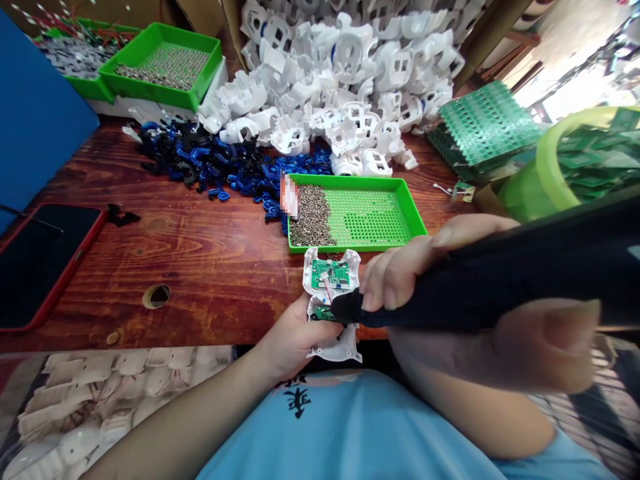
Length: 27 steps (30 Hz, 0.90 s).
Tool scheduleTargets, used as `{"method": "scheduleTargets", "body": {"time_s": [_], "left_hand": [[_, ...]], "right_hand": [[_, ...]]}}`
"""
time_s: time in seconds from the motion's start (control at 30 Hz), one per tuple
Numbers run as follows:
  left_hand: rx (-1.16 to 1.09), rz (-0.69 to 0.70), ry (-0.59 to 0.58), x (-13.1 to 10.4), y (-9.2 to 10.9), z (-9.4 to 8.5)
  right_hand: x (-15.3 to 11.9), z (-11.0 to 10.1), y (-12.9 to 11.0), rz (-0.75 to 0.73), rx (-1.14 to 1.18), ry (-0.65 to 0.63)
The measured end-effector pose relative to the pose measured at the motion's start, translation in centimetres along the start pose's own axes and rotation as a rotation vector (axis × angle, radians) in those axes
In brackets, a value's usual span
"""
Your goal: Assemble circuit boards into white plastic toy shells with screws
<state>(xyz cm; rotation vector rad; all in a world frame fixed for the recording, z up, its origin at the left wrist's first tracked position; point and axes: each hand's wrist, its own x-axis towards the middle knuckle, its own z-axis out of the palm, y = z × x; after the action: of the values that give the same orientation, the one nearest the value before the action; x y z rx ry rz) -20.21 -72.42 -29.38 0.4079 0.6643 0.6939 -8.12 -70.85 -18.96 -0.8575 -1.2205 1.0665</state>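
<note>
My left hand (295,337) is closed around a white plastic housing (336,348) just beyond the table's front edge, its thumb across the lower part. Green circuit boards (331,274) with thin wires sit in the housing. Wrapped around a black power screwdriver (465,287), my right hand (425,267) holds the tool nearly level from the right. The tool's dark tip (345,307) reaches the housing near my left thumb; what lies under it is hidden. Right behind the housing, a green tray (377,212) holds small screws (311,217) at its left end.
White housings (345,73) are heaped at the back, with blue and black parts (210,157) before them. A red-edged phone (37,260) lies left, near a table hole (157,296). Another screw tray (163,63) stands back left. Green boards (490,123) and a bucket (545,167) are right.
</note>
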Motion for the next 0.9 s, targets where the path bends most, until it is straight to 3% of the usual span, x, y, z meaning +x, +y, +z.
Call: {"method": "scheduleTargets", "body": {"time_s": [0.27,0.7,0.9], "left_hand": [[0.162,0.112,0.055,0.5,-0.2,0.4],[0.216,0.090,0.051,0.2,0.0,0.6],[0.185,0.050,0.087,0.4,-0.3,0.2]], "right_hand": [[-0.7,-0.5,1.7,-0.101,-0.005,-0.099],[-1.0,-0.5,2.9,-0.151,0.115,-0.107],[-0.4,-1.6,1.4,-0.124,0.129,-0.133]]}}
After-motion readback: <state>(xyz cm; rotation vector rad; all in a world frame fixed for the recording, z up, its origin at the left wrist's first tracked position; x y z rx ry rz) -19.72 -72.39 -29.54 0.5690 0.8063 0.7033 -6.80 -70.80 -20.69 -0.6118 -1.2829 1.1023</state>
